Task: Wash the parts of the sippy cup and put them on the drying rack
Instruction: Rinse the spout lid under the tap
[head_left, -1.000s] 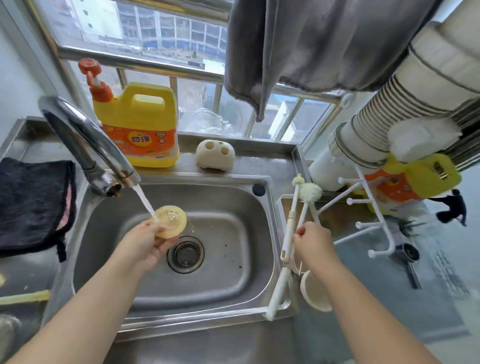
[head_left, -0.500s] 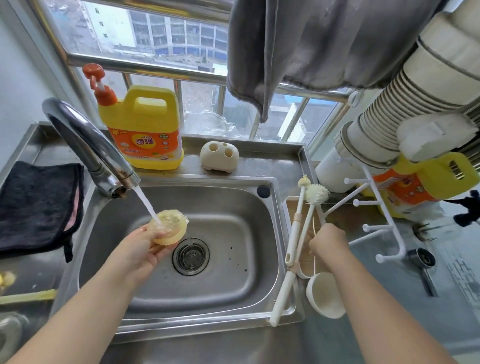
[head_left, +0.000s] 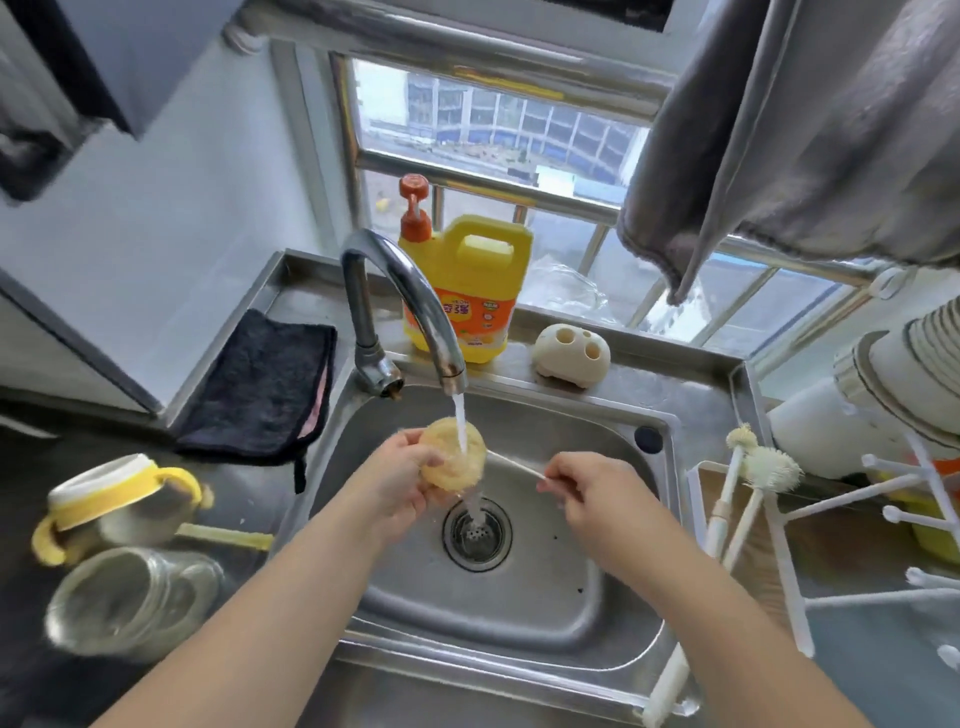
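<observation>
We are gripping the lid (head_left: 453, 462) in our left hand (head_left: 400, 486) under the tap (head_left: 410, 301), our right hand (head_left: 587, 491) pinching a thin brush (head_left: 514, 465) against it.

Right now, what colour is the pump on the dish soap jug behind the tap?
Orange-red, on a yellow dish soap jug; the pump shows clearly in the head view.

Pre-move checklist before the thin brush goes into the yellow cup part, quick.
1. Left hand grips yellow cup part: ok.
2. Right hand pinches thin brush: ok.
3. Water from faucet hits the part: ok.
4. Brush tip inside the part's opening: cannot tell.
5. Work held over sink, above drain: ok.
6. Free pegs on drying rack: ok.
</observation>
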